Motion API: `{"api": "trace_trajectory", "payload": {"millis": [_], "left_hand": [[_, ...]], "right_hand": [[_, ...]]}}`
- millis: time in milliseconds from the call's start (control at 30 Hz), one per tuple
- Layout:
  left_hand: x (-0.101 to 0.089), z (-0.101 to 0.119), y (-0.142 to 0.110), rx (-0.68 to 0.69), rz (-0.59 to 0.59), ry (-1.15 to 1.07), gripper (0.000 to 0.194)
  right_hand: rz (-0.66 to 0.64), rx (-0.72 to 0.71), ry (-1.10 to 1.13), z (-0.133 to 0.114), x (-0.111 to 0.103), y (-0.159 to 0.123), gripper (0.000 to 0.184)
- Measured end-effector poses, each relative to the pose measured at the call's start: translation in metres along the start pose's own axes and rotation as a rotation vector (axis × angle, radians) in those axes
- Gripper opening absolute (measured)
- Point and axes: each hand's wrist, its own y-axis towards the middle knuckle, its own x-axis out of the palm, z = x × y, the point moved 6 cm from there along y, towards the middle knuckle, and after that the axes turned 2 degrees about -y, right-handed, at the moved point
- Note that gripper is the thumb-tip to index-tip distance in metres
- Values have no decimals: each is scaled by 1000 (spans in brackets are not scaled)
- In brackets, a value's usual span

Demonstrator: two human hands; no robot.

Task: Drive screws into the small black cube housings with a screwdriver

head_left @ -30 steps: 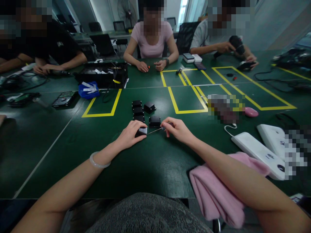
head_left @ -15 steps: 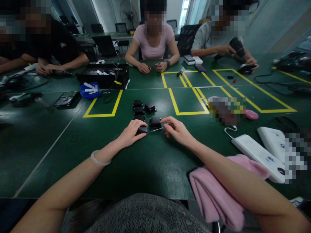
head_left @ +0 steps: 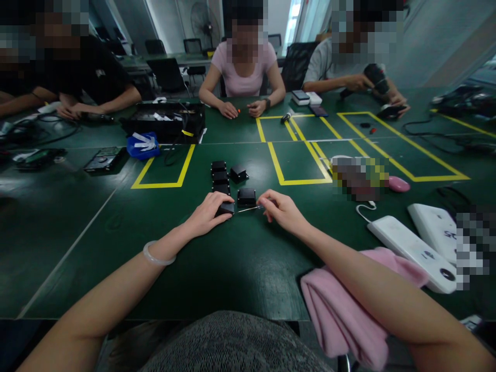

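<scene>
My left hand (head_left: 211, 211) is closed around a small black box (head_left: 226, 208), pressing it against the green table. Pinched in my right hand (head_left: 279, 207) is a screwdriver (head_left: 248, 209) with a thin metal shaft; its handle is mostly hidden by my fingers. The tip points left and reaches the right side of the held box. Just beyond the shaft lies another black box (head_left: 247, 196). Similar boxes stand in a column (head_left: 220, 176) past my left hand, and a tilted one (head_left: 239, 173) sits beside that column.
A pink cloth (head_left: 341, 310) hangs over the table edge under my right forearm. White power strips (head_left: 413, 253) and a pink mouse-like object (head_left: 399, 184) lie to the right. Farther off are a blue container (head_left: 143, 147), a black bin (head_left: 166, 124) and several co-workers across the table.
My right hand's fingers have curled in slightly around the screwdriver. My left hand stays on the same box, and the view has shifted a little.
</scene>
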Motion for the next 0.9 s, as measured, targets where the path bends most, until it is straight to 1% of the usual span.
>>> {"api": "trace_trajectory", "payload": {"millis": [100, 200, 367, 533, 700, 900], "left_hand": [[0, -1, -1, -1, -1, -3, 31], [0, -2, -1, -2, 0, -8, 32], [2, -2, -1, -4, -4, -14, 33], [2, -2, -1, 5, 5, -4, 33], [1, -2, -1, 16, 9, -9, 32], [1, -1, -1, 21, 8, -17, 31]], "right_hand": [[2, -17, 34, -1, 0, 1, 20], [13, -44, 62, -2, -1, 1, 20], [8, 3, 20, 2, -1, 2, 24], [25, -30, 67, -1, -1, 3, 21], [8, 13, 13, 0, -1, 4, 24], [30, -43, 46, -3, -2, 5, 18]]}}
